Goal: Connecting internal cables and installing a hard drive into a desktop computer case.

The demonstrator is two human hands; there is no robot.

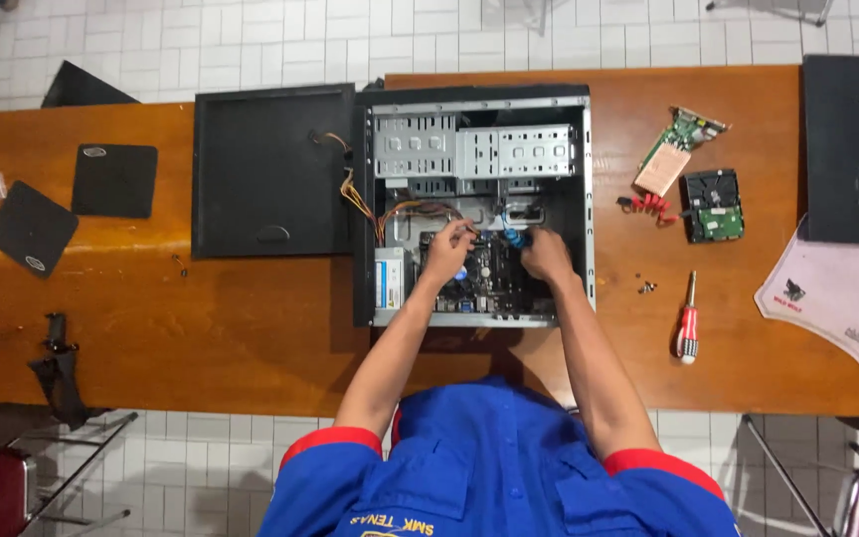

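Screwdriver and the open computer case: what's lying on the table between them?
In the head view, a few small dark screws lie on the wooden table between the red-handled screwdriver and the computer case; otherwise bare.

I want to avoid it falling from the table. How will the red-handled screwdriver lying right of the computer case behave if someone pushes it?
The screwdriver has a rounded handle and a thin shaft, so it would probably roll sideways rather than slide. It looks stiff and fairly light. It lies on the bare, smooth wooden table near the front edge, so a push towards that edge might send it off.
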